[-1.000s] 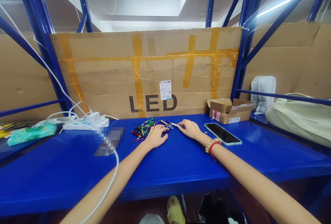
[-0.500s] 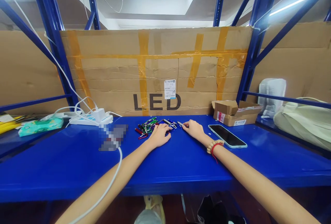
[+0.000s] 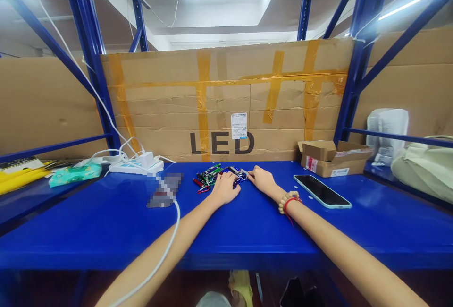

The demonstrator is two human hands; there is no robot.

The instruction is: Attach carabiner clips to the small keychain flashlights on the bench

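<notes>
Plainly, cardboard (image 3: 170, 113) reads "LED"; the right hand (image 3: 262, 180) pinches a silvery piece (image 3: 245, 172), grip of left hand (image 3: 225, 189) unclear.

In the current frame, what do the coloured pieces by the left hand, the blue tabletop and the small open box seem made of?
Coloured pieces: probably metal with a shiny coloured coating, judging by their glints, though plastic is possible. Blue tabletop: likely painted metal, given its smooth sheen. Small open box: matt brown cardboard, shown by its folded flaps.
</notes>
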